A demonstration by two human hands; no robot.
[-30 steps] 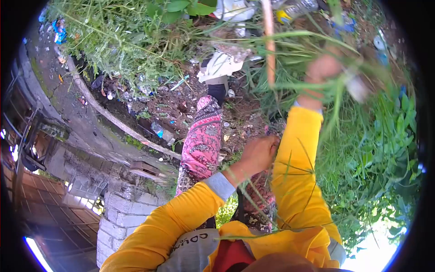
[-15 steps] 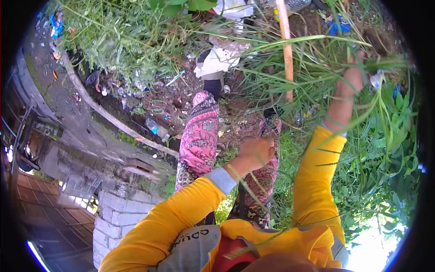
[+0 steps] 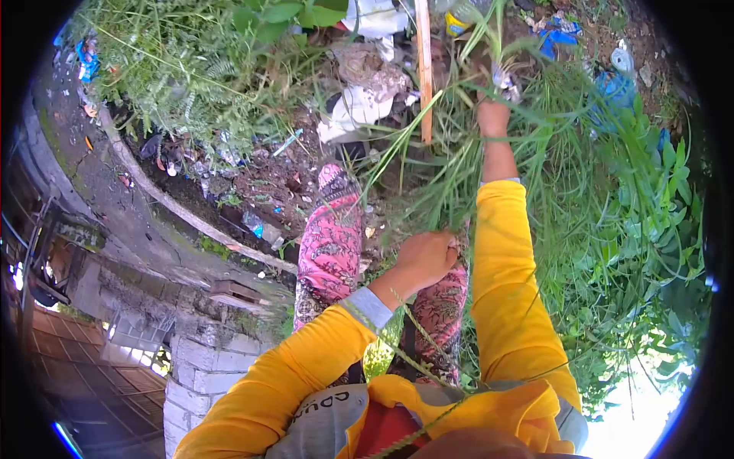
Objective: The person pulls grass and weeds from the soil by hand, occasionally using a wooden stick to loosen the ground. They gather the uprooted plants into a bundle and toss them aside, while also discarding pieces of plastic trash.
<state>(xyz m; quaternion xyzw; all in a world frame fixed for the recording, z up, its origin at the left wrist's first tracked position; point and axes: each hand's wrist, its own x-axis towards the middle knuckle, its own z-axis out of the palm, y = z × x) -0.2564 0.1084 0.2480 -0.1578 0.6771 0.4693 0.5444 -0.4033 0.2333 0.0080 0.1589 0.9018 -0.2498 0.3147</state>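
Observation:
My left hand (image 3: pixel 425 262) is closed in front of my right knee, above the patterned trousers (image 3: pixel 332 249). Thin green stalks run close by it, and what its fingers hold is too small to make out. Farther forward, with the arm stretched out, my right hand (image 3: pixel 493 116) is among long green grass (image 3: pixel 547 141). Grass blades and a pale, shiny scrap (image 3: pixel 505 83) cover its fingertips, so its grip is hidden. To the left of that hand, a wooden stick (image 3: pixel 424 73) lies across the weeds.
White sheets of litter (image 3: pixel 358 113) lie by my foot, with blue plastic (image 3: pixel 558 37) at the upper right. A concrete kerb (image 3: pixel 172 200) curves along the left, beside a block wall (image 3: pixel 202 367). Leafy plants (image 3: pixel 650 222) grow on the right.
My right hand has moved left and slightly forward through the grass. My left hand stays closed near the knee. The view has shifted a little, with the stick now farther left.

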